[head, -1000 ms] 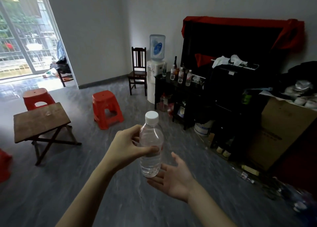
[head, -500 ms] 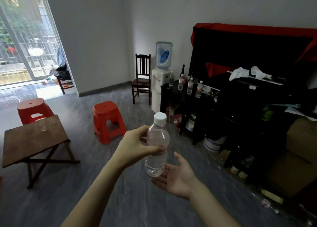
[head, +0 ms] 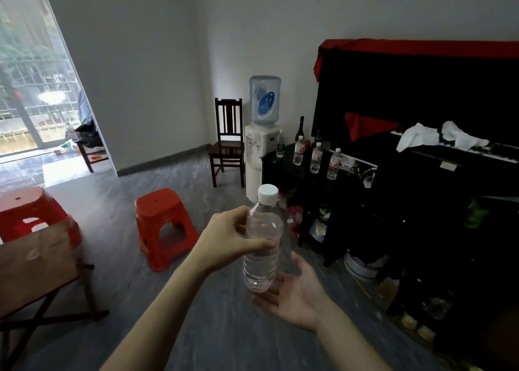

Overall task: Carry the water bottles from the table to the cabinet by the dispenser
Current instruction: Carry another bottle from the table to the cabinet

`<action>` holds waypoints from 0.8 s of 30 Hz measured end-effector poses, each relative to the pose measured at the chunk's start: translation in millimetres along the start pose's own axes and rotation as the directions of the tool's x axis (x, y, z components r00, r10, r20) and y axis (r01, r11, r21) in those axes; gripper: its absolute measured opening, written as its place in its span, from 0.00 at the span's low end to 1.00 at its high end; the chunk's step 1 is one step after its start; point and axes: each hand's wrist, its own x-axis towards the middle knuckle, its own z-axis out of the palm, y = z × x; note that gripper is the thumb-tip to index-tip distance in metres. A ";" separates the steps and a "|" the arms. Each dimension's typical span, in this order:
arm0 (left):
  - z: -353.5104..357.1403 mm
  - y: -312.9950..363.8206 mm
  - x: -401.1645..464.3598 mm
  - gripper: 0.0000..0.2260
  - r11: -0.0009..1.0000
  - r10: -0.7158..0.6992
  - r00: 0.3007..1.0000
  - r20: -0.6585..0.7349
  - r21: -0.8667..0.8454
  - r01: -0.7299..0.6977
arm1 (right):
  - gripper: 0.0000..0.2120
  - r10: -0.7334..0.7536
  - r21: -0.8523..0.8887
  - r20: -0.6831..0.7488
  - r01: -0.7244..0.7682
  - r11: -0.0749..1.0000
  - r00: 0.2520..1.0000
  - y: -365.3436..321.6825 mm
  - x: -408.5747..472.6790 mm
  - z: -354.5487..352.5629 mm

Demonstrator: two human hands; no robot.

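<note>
My left hand (head: 229,237) grips a clear water bottle (head: 262,243) with a white cap around its middle and holds it upright in front of me. Just below and behind the bottle's base my right hand (head: 297,295) lies open, palm up, holding nothing. Ahead stands the white water dispenser (head: 259,151) with its blue jug. Right of it is a black cabinet (head: 283,165). On its top stand three labelled water bottles (head: 316,157), a smaller one (head: 280,147) nearer the dispenser, and a dark glass bottle (head: 301,129). The wooden table (head: 36,261) is at my left.
A red stool (head: 164,227) stands on the grey floor between me and the dispenser, another red stool (head: 31,213) behind the table. A dark wooden chair (head: 228,143) sits left of the dispenser. Black furniture draped in red cloth (head: 421,50) and floor clutter fill the right.
The dispenser and cabinet have grown larger and shifted in view as I walked toward them. The table slid toward the left edge. Both hands keep the same pose around the bottle.
</note>
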 end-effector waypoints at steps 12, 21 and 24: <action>10.8 -51.9 189.3 0.18 1.000 0.005 0.999 0.035 0.012 -0.006 | 0.35 -0.003 0.024 -0.032 0.004 1.000 0.999 -142.7 138.9 0.1; 7.8 -122.2 346.0 0.19 1.000 0.020 0.995 0.097 0.016 -0.022 | 0.38 -0.007 0.002 -0.103 0.007 1.000 0.995 -247.1 275.1 19.5; 3.2 -140.2 405.8 0.19 0.999 0.040 0.993 0.115 0.012 -0.042 | 0.39 -0.024 0.002 -0.128 0.024 1.000 0.991 -287.1 321.4 29.8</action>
